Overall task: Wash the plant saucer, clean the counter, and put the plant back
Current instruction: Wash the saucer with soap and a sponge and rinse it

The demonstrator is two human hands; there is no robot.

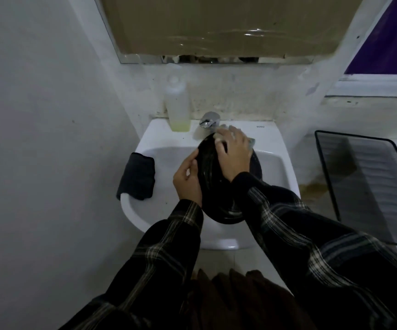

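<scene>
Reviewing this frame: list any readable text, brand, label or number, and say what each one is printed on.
"TOTO": small dark lettering on the back ledge of the white sink, right of the tap.
The clear bottle on the ledge shows no readable label.
No text is visible on the black saucer, the dark cloth or the wire-mesh tray.
</scene>
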